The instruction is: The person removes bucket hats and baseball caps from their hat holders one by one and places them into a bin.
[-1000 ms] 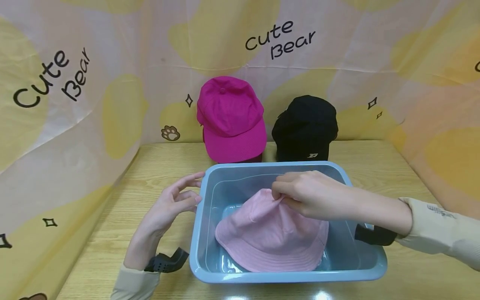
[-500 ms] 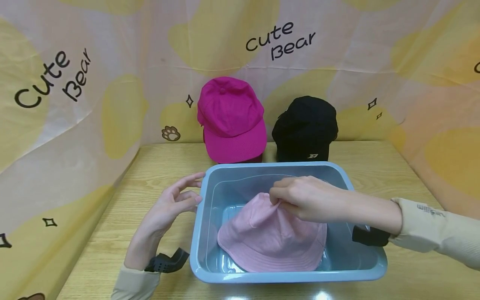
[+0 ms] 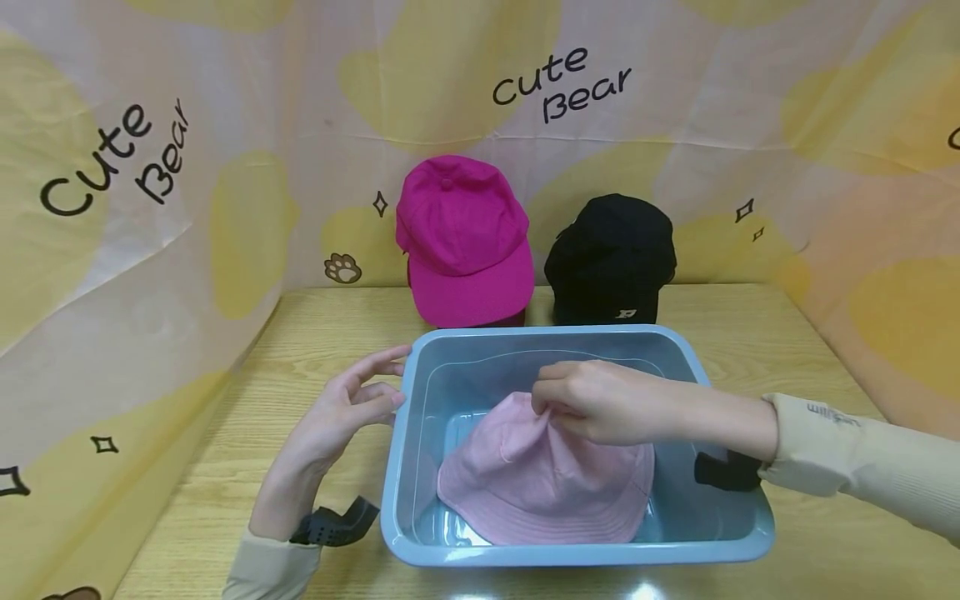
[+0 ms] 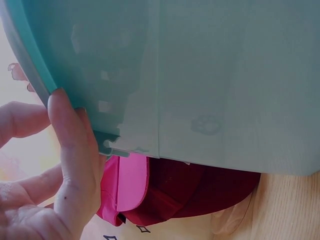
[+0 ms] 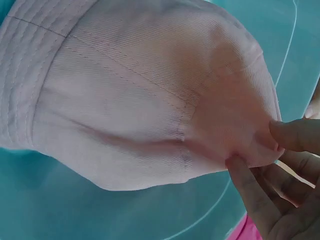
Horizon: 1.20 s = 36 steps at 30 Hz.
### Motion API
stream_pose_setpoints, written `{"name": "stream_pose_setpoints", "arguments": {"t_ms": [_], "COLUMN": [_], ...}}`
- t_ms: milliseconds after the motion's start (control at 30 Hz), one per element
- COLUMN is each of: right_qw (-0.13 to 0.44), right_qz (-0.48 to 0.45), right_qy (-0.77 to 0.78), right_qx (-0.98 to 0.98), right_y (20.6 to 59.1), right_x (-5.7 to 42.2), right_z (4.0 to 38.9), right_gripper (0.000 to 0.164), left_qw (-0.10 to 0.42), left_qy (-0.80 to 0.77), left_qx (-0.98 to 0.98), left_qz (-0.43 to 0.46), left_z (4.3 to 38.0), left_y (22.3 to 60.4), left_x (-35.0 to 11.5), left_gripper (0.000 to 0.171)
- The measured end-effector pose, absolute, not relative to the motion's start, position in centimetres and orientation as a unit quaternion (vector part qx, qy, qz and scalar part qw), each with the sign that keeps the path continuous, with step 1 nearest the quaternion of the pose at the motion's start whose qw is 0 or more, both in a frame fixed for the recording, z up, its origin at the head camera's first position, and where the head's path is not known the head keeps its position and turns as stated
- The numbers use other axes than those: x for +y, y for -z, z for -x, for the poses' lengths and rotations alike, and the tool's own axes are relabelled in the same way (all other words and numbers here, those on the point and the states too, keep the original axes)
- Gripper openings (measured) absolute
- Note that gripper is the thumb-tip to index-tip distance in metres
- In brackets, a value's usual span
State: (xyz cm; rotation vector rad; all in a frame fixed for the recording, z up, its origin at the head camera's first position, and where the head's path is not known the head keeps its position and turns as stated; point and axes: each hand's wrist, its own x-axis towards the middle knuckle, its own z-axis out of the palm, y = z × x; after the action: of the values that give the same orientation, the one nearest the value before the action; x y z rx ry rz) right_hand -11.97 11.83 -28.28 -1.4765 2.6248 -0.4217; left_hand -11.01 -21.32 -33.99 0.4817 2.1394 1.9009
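A pink bucket hat [image 3: 555,483] sits brim down inside a light blue plastic basin [image 3: 577,553]. My right hand [image 3: 600,402] pinches the fabric at the top of its crown, pulling up a fold between thumb and fingers. In the right wrist view, the crown of the bucket hat [image 5: 135,95] shows stitched seams, and the right hand [image 5: 285,185] grips its top edge. At the basin's left side, my left hand [image 3: 348,408] touches the rim with loosely extended fingers. The left wrist view shows the left hand's fingers [image 4: 72,130] against the basin wall [image 4: 215,80].
Behind the basin, a magenta baseball cap [image 3: 465,225] and a black cap [image 3: 611,254] stand side by side on the wooden table [image 3: 322,325]. A patterned cloth backdrop [image 3: 675,92] closes off the back and sides. Each wrist wears a black camera mount.
My right hand has sunk slightly and shifted a little left, still pinching the bucket hat, whose crown has dropped with it. The left hand stays at the basin's rim.
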Motion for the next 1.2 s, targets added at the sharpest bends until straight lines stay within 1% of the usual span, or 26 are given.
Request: {"name": "stream_pose_setpoints", "arguments": {"t_ms": [167, 300, 400, 533, 600, 633, 700, 867, 1000, 1200], "right_qw": [0.079, 0.11, 0.146, 0.212, 0.232, 0.232, 0.215, 0.147, 0.128, 0.115], "right_qz": [0.479, 0.479, 0.479, 0.468, 0.463, 0.463, 0.467, 0.471, 0.464, 0.453], "right_qy": [0.137, 0.121, 0.11, 0.095, 0.089, 0.085, 0.08, 0.076, 0.067, 0.067], "right_qx": [0.863, 0.863, 0.859, 0.853, 0.851, 0.851, 0.854, 0.866, 0.874, 0.882], "right_y": [28.9, 29.3, 29.5, 29.6, 29.6, 29.5, 29.4, 29.0, 28.5, 27.6], "right_x": [11.7, 11.7, 11.7, 11.9, 12.0, 12.1, 12.3, 12.9, 13.3, 13.7], "right_z": [12.1, 12.2, 12.2, 12.4, 12.4, 12.5, 12.5, 12.6, 12.7, 12.8], "right_gripper": [0.018, 0.023, 0.029, 0.039, 0.042, 0.044, 0.044, 0.043, 0.04, 0.037], "left_qw": [0.12, 0.12, 0.12, 0.12, 0.12, 0.12, 0.12, 0.119, 0.12, 0.119], "left_qy": [-0.652, -0.651, -0.651, -0.651, -0.651, -0.651, -0.652, -0.654, -0.655, -0.656], "left_qx": [0.73, 0.732, 0.732, 0.733, 0.733, 0.733, 0.732, 0.73, 0.73, 0.729], "left_qz": [-0.165, -0.161, -0.158, -0.158, -0.158, -0.158, -0.158, -0.157, -0.156, -0.158], "left_z": [11.0, 11.1, 11.1, 11.2, 11.2, 11.2, 11.2, 11.2, 11.2, 11.1], "left_y": [34.0, 34.0, 34.0, 34.0, 34.0, 34.0, 34.0, 34.1, 34.1, 34.1], "left_x": [-21.3, -21.2, -21.2, -21.1, -21.0, -20.9, -20.9, -20.8, -20.8, -20.9], "left_gripper": [0.057, 0.057, 0.057, 0.057, 0.057, 0.057, 0.058, 0.058, 0.058, 0.058]}}
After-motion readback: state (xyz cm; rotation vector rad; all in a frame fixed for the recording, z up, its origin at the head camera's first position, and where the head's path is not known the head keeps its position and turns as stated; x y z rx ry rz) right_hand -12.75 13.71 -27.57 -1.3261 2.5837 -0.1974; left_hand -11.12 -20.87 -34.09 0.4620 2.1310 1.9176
